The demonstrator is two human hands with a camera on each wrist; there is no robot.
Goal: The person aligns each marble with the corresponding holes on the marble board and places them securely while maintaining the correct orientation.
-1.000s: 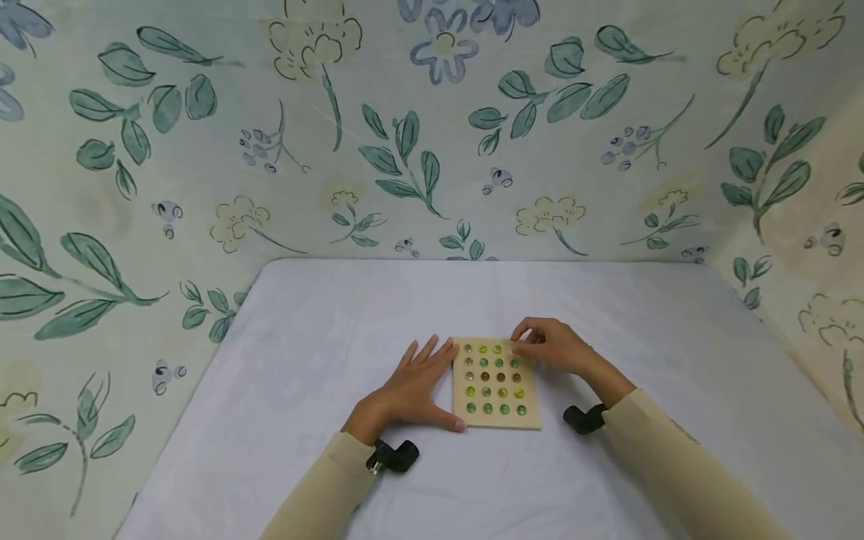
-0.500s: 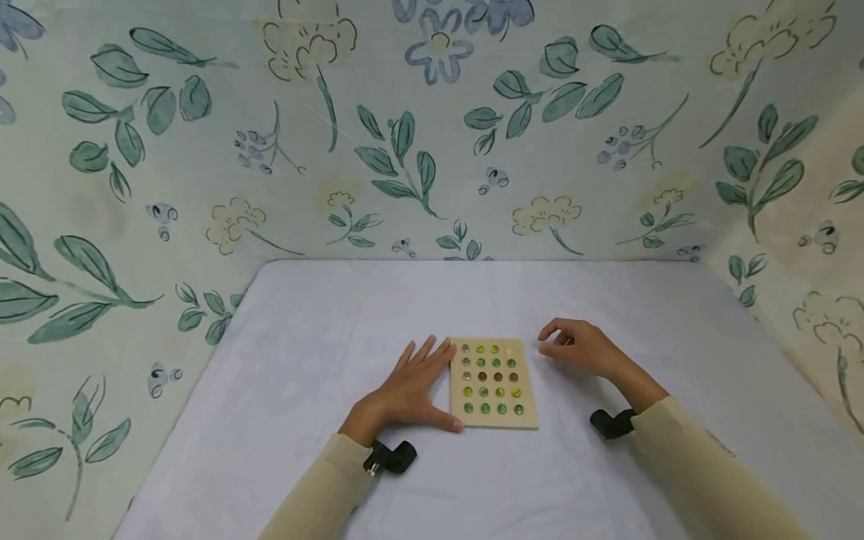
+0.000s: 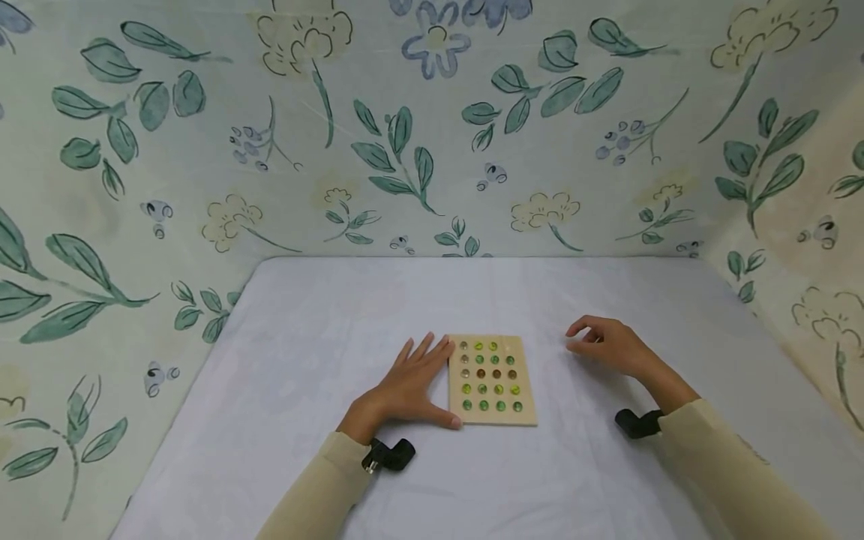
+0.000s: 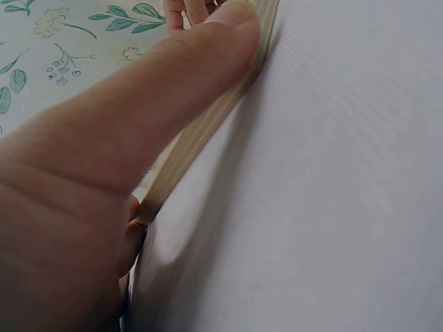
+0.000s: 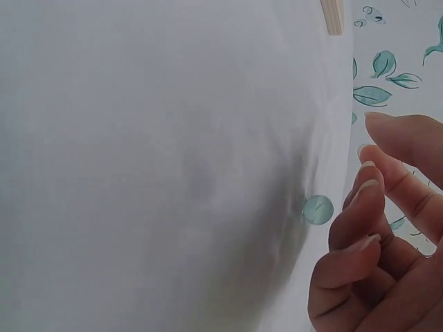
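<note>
A square pale wooden board (image 3: pixel 491 416) lies on the table, set with rows of green, yellow, brown and clear marbles. Its far right spot looks pale, with no coloured marble. My left hand (image 3: pixel 408 390) is spread along its left side, fingertips at the far corner and thumb at the near one. In the left wrist view the thumb (image 4: pixel 208 45) rests along the board's edge. To the right of the board my right hand (image 3: pixel 610 346) hovers with loosely bent fingers, thumb apart from them. A clear greenish marble (image 5: pixel 318 209) shows right beside those fingers in the right wrist view.
A white cloth (image 3: pixel 378 300) covers the table. Behind and beside it hangs a floral curtain (image 3: pixel 432 150). Black wrist cameras (image 3: pixel 391 454) are strapped at both sleeve cuffs.
My right hand has left the board's far right corner and moved rightward, away from the board. The left hand and the board stay as they were.
</note>
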